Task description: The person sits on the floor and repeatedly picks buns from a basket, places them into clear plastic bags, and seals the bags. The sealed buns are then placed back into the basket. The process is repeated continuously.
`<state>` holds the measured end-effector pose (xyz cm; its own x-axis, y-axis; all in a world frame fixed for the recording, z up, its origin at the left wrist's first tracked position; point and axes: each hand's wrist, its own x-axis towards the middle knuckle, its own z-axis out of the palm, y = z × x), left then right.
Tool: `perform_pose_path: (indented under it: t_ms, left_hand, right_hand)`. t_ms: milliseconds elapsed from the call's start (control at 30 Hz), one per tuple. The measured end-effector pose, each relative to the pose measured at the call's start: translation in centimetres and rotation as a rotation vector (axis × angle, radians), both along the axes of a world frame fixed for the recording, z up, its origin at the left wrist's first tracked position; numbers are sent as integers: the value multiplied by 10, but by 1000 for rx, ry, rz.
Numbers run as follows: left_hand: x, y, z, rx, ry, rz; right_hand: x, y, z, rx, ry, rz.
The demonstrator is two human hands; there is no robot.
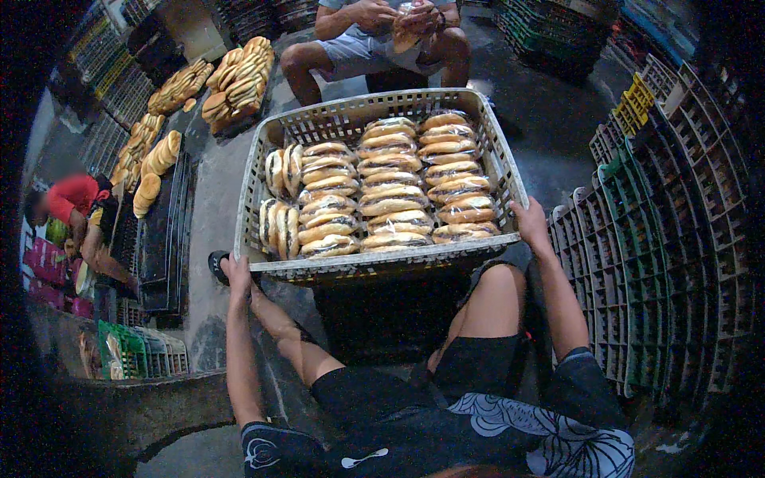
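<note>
A pale plastic crate [374,259] with slotted walls lies in front of my knees. Inside it, filled bread buns [394,191] in clear wrappers stand in several tight rows, with a dark filling showing at their edges. My left hand [237,275] is closed round the crate's near left corner. At the near right corner, my right hand [531,221] grips the rim, its fingers partly hidden behind the wall. Both forearms reach forward, one on each side of the crate.
Across from me a seated person [374,16] handles a wrapped bun. Piles of unwrapped bread [239,80] lie at the far left, near another person in a red shirt [76,195]. Stacked crates [661,263] line the right side. A low wall [159,398] stands at the near left.
</note>
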<state>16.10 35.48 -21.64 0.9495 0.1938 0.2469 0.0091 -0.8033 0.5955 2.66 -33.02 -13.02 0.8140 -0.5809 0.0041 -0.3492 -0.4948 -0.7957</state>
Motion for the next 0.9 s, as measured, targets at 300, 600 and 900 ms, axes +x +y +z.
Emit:
perform_pose_path:
  t_ms: [300, 600, 900]
  left_hand:
    - [2, 15, -11, -275, 60, -32]
    - [0, 4, -1, -128, 3, 6]
    - [4, 8, -6, -221, 87, -19]
  right_hand:
    - [0, 10, 16, -6, 29, 26]
    - [0, 7, 9, 12, -21, 18]
    - [1, 0, -1, -1, -39, 29]
